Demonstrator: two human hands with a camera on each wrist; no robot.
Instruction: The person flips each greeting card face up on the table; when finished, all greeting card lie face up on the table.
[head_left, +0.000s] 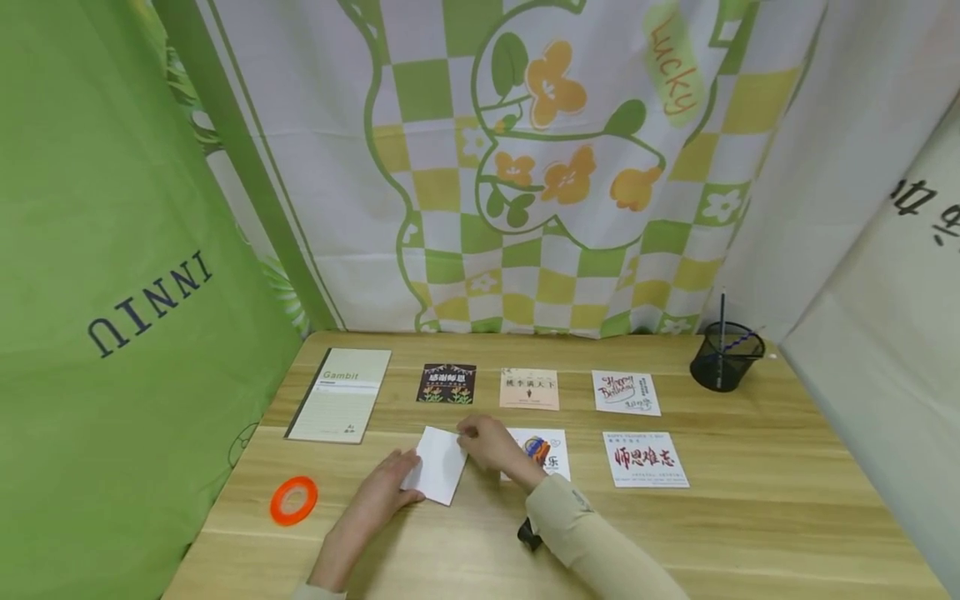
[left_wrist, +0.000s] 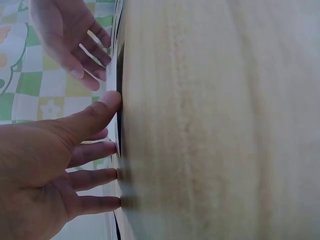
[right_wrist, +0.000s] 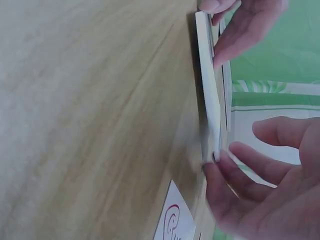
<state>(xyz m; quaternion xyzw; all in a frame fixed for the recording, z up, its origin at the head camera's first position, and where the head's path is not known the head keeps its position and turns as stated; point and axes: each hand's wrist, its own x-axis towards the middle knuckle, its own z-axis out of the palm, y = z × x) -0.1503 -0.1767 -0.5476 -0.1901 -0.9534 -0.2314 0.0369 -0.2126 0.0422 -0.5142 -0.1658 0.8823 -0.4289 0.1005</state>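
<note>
A thick white square card or small stack of paper point(head_left: 437, 467) lies slantwise between the hands, close over the table. My left hand point(head_left: 386, 487) holds its left side, the thumb at the near corner and fingertips along the left edge. At its far right corner is my right hand point(head_left: 491, 446), fingertips touching the end. In the right wrist view the right thumb point(right_wrist: 275, 131) stands apart from the paper point(right_wrist: 209, 82). Partly behind the right hand lies a card with a colourful print point(head_left: 557, 450).
Printed cards lie around: black point(head_left: 447, 383), cream point(head_left: 529, 388), Happy Birthday point(head_left: 627, 392) and red-lettered point(head_left: 646, 459). A notebook point(head_left: 339, 396) and orange tape roll point(head_left: 293, 501) are left. A mesh pen holder point(head_left: 726, 358) stands back right; a small black object point(head_left: 529, 535) sits by the right sleeve.
</note>
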